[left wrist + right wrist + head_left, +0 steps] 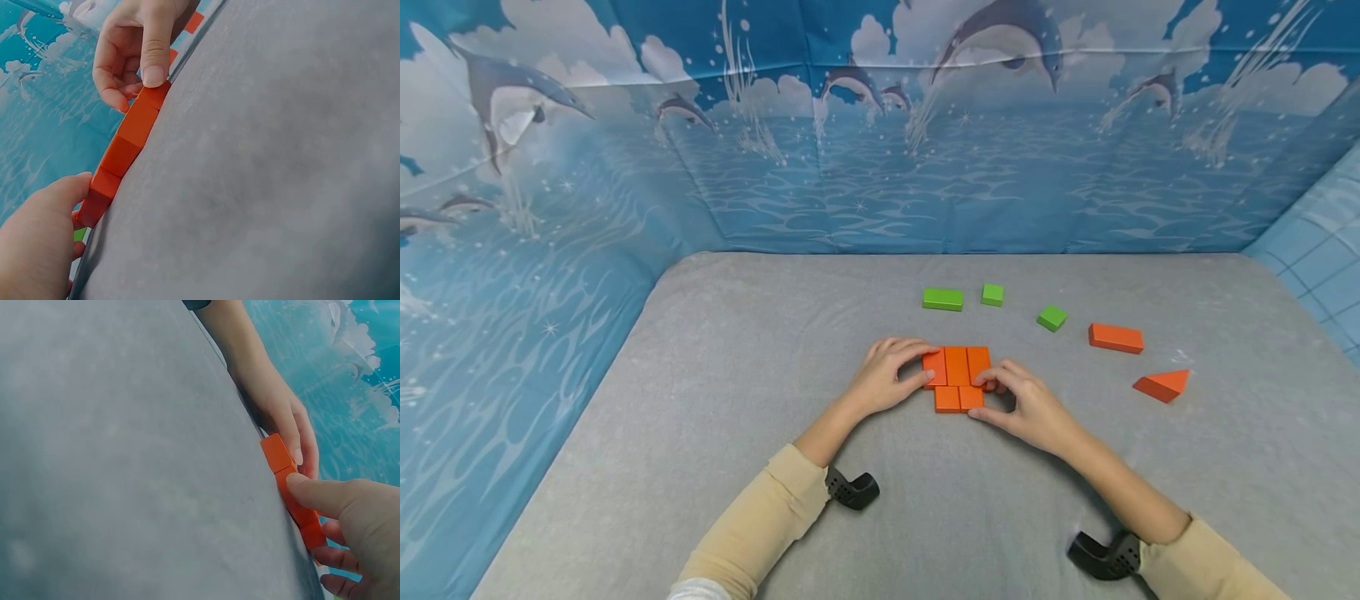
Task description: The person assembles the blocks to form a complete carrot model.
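Several flat orange blocks lie pressed together on the grey surface in the head view. Three oblong ones form the far row, with a middle block (957,365) and a right block (978,359). Two small square blocks, the left one (947,401) and the right one (971,397), make up the near row. My left hand (880,377) grips the far row's leftmost block (934,363) between thumb and fingers. With thumb and index finger, my right hand (1033,408) pinches the right square block at its near corner and far side. Its other fingers curl beside the right oblong.
Beyond the hands lie a green oblong block (943,300) and two small green blocks, one (992,295) farther back than the other (1052,318). To the right are an orange oblong block (1116,338) and an orange triangular block (1162,386). A dolphin-print curtain (880,183) borders the grey cloth (700,400).
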The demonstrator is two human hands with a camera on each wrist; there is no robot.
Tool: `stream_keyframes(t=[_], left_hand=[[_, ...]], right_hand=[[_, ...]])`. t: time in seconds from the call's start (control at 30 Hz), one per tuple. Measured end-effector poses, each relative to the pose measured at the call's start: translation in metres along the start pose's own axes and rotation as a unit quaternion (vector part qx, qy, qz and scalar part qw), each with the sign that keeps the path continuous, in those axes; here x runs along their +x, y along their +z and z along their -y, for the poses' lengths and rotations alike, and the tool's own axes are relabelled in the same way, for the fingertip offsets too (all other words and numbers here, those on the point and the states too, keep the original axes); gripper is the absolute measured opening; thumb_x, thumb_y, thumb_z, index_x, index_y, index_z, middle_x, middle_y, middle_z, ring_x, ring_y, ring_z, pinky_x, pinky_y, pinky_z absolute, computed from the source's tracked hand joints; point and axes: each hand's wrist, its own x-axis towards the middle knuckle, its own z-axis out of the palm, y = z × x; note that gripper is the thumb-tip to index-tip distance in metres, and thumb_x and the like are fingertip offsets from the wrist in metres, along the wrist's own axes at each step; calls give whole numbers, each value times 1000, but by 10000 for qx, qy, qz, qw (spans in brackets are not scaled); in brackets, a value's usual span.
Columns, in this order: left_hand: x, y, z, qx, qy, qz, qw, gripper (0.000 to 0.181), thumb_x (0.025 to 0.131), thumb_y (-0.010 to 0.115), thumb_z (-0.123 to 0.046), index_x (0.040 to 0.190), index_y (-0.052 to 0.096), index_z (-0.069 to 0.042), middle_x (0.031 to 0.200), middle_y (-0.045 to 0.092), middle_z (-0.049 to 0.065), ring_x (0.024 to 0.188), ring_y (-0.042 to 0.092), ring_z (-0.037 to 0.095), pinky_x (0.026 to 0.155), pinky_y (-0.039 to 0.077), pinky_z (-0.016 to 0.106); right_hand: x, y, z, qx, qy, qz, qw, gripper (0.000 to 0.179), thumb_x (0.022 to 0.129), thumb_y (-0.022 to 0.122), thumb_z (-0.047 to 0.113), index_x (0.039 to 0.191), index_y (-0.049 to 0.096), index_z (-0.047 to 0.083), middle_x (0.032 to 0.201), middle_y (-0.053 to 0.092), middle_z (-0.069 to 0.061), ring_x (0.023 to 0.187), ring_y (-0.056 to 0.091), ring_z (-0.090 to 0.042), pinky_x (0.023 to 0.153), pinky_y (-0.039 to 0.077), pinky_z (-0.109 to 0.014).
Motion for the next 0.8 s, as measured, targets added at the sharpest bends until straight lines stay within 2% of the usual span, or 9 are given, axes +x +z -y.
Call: stream_keyframes(t=[0.33, 0.5, 0.6, 0.67, 0.8], left_hand=[[1, 1, 0, 61, 15, 17, 10000, 37, 90, 56, -34, 126, 56, -21, 129, 53, -2, 122, 40, 18, 105, 20, 42], [1, 1, 1, 69, 2, 17, 10000, 37, 90, 56, -33, 125, 57, -21, 129, 53, -2, 122, 40, 18, 106, 20, 43], [1, 1, 1, 72, 13, 18, 10000, 38, 90, 56, -34, 125, 57, -21, 129, 52, -2, 122, 40, 18, 106, 20, 43], [1, 1, 1, 68, 22, 20, 10000, 38, 90, 57, -34, 126, 56, -21, 130, 52, -2, 122, 39, 18, 106, 19, 43], [1, 1, 1, 47, 32, 19, 10000, 38, 90, 57, -34, 126, 57, -20, 129, 52, -1, 122, 39, 18, 106, 19, 43]], right_hand=[[0, -1, 0, 114, -45, 53, 9999, 35, 66, 81, 10, 95, 62, 7, 85, 53, 0, 74, 48, -10, 64, 43, -25], [2, -3, -2, 478, -113, -38, 9988, 38, 63, 82, 8, 95, 63, 4, 85, 55, -1, 74, 49, -12, 65, 42, -22], [4, -14, -5, 584, -145, -277, 9978, 40, 61, 82, 3, 96, 63, 3, 84, 56, -3, 73, 48, -14, 63, 40, -21], [7, -27, -7, 451, -65, -492, 9978, 39, 61, 81, 0, 96, 63, 2, 83, 55, -5, 72, 47, -15, 62, 39, -22], [6, -59, -17, -29, 416, -844, 9956, 37, 67, 77, -2, 100, 63, 1, 85, 55, -9, 75, 45, -14, 62, 36, -21]])
